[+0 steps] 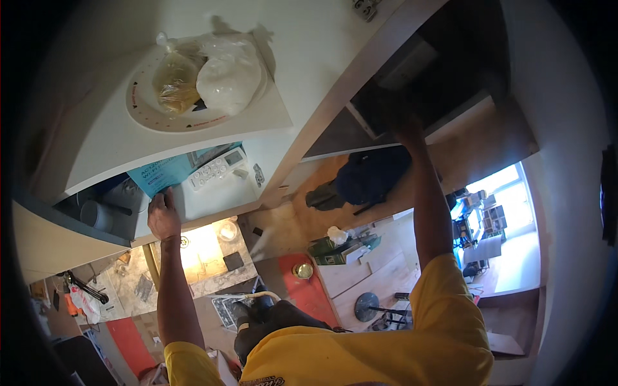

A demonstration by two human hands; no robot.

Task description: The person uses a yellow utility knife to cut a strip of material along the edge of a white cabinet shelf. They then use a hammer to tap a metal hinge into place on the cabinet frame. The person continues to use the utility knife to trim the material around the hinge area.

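Shelf: open white compartment (206,204), set high over the sink; where the left hand's thing lies.
Box: blue printed cardboard box (154,174), resting inside that compartment, its lower corner at the front lip.
Remote: white handset with small grey screen (217,170), lying just right of the box.
Cup: dark grey cylindrical cup (96,215), far left of the compartment.
Left hand: bare left hand (164,217) at the lip, right by the box corner; fingers curled close together. Cannot tell if clamped on lip or box.
Right hand: bare right hand (402,125), arm raised into a dark cabinet recess (467,71); deep shadow, finger state and any held thing cannot be told.
Plate: round white plate with red rim marks (136,106), on the surface above; carries two tied plastic bags, one yellow-brown (175,83), one white (228,80).
Below: brightly lit pale sink (203,260), well under the left arm.
Reach: judged a two-sided one, left probably steadying, right searching or working inside the recess.
Next move: seems to call for a sure right-hand grip in poor light, left kept quiet so the box is not nudged.
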